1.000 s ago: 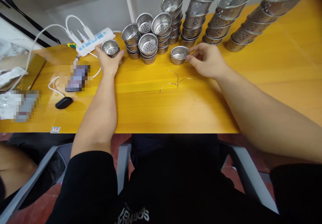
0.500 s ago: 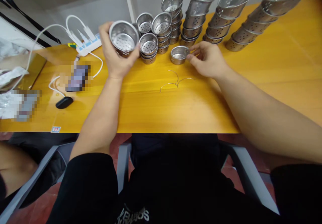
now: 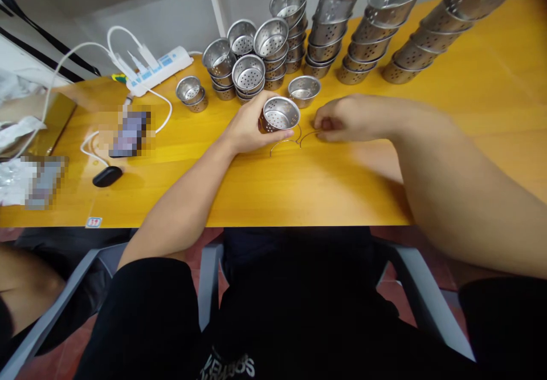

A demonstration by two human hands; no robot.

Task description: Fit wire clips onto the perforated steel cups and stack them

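Observation:
My left hand (image 3: 252, 123) is wrapped round a small perforated metal cup (image 3: 280, 119), its mouth tipped up toward me, low over the table. Just below and beside that cup lie several thin curved wires (image 3: 280, 142), partly hidden by the cup and my fingers. With fingers curled together, my right hand (image 3: 352, 118) pinches the right end of one curved wire (image 3: 308, 135); the fingertips are partly hidden. Behind the two hands, a single shallow metal cup (image 3: 304, 90) stands upright on the table.
Stacks of perforated cups (image 3: 327, 35) line the back of the yellow table (image 3: 299, 192), the tallest leaning at right (image 3: 436, 35). At left are a short cup stack (image 3: 191, 94), a white power strip (image 3: 162, 71) with cables, a phone (image 3: 130, 134) and a black oval device (image 3: 107, 176).
My left hand has brought its cup right and down to the wires, uncovering stacks behind. My right hand has left the single cup, come nearer me and closed at a wire's end.

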